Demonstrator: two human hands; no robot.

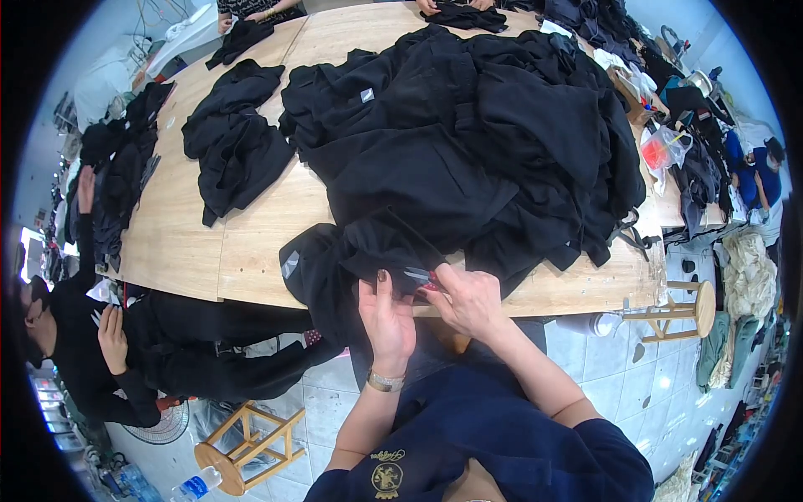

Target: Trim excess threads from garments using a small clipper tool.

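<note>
At the table's near edge lies a black garment (322, 263) with a small pale label showing at its left. My left hand (387, 322) holds a fold of it, thumb pointing up, though the cloth partly hides the fingertips. Closed in my right hand (470, 301) is a pair of small red-handled thread snips (418, 274). The blades point left, just right of my left thumb and close against the cloth. Directly beyond both hands rises a large heap of black garments (418, 180).
Another black garment (238, 159) lies left on the wooden table (268, 259). A co-worker (67, 335) works at the left with dark cloth; others stand across the table. Wooden stools (251, 448) (703, 308) stand on both sides. A plastic bag with a red drink (661, 151) sits at the right.
</note>
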